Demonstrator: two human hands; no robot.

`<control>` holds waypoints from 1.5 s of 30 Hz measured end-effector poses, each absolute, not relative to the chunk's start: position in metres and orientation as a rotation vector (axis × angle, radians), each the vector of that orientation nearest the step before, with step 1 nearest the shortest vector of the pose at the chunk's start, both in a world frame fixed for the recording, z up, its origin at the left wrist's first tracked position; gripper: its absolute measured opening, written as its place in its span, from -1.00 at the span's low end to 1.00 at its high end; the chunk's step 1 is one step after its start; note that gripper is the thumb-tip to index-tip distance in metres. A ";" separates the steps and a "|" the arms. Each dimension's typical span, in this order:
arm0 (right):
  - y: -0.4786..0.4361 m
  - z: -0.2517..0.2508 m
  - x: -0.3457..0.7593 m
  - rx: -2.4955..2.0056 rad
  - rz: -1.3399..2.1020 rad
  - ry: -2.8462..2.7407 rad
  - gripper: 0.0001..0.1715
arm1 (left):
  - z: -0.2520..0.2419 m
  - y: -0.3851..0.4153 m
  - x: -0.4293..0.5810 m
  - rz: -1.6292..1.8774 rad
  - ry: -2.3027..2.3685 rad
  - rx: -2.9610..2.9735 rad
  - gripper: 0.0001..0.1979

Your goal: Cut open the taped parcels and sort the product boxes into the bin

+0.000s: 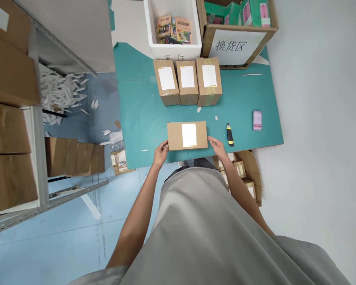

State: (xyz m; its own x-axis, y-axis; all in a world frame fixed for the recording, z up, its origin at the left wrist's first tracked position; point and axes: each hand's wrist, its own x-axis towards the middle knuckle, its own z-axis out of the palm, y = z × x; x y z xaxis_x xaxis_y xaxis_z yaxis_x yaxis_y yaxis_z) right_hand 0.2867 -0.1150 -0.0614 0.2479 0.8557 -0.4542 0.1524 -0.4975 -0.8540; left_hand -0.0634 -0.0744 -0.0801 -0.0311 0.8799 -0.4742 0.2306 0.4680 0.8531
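A brown cardboard box [173, 136] with a white label [189, 135] on its top lies near the front edge of the green table. My left hand [160, 152] has its fingers closed against the box's left end. At the opposite end, my right hand [217, 146] presses its fingertips to the lower right side, so the box sits between both hands. Some fingertips are hidden by the box. To the right of my right hand lies a black and yellow utility knife [230, 135].
Three labelled cartons [187, 89] stand behind the box. Farther back are a white foam bin [175, 51] with small packs and an open carton [240, 45] with green boxes. A phone-like object [257, 120] lies at right. Metal shelving [39, 154] stands left; a carton of parcels [253, 170] sits below the table.
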 end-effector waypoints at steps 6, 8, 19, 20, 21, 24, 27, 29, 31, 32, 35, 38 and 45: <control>-0.132 -0.061 0.277 -1.909 1.363 -0.915 -0.55 | -0.082 -0.101 -0.059 0.629 1.651 0.928 -0.58; -0.132 -0.057 0.276 -1.899 1.385 -0.930 -0.54 | -0.077 -0.104 -0.056 0.637 1.658 0.940 -0.60; -0.048 -0.012 0.284 -2.015 1.062 -1.233 -0.68 | -0.035 -0.035 -0.056 0.851 1.755 1.184 -0.54; -0.045 -0.013 0.282 -2.052 1.060 -1.260 -0.75 | -0.036 -0.032 -0.056 0.823 1.778 1.165 -0.55; -0.043 -0.014 0.279 -2.078 1.065 -1.276 -0.80 | -0.037 -0.031 -0.056 0.796 1.793 1.140 -0.55; -0.048 -0.020 0.274 -2.090 1.081 -1.288 -0.86 | -0.040 -0.035 -0.058 0.754 1.795 1.076 -0.51; -0.058 -0.024 0.274 -2.066 1.089 -1.280 -0.83 | -0.037 -0.041 -0.057 0.753 1.821 1.067 -0.51; -0.063 -0.028 0.278 -2.055 1.083 -1.264 -0.80 | -0.029 -0.044 -0.053 0.752 1.852 1.088 -0.56; -0.067 -0.033 0.286 -2.058 1.059 -1.243 -0.76 | -0.016 -0.048 -0.043 0.750 1.867 1.138 -0.58; -0.068 -0.037 0.293 -2.064 1.043 -1.231 -0.73 | -0.007 -0.050 -0.036 0.755 1.860 1.180 -0.57; -0.074 -0.050 0.322 -2.091 1.004 -1.163 -0.63 | 0.025 -0.058 -0.003 0.761 1.763 1.417 -0.53; -0.081 -0.065 0.355 -2.128 1.004 -1.061 -0.50 | 0.053 -0.066 0.046 0.677 1.567 1.796 -0.61; -0.099 -0.085 0.386 -2.161 1.029 -1.004 -0.21 | 0.077 -0.070 0.146 0.338 1.201 2.223 -0.60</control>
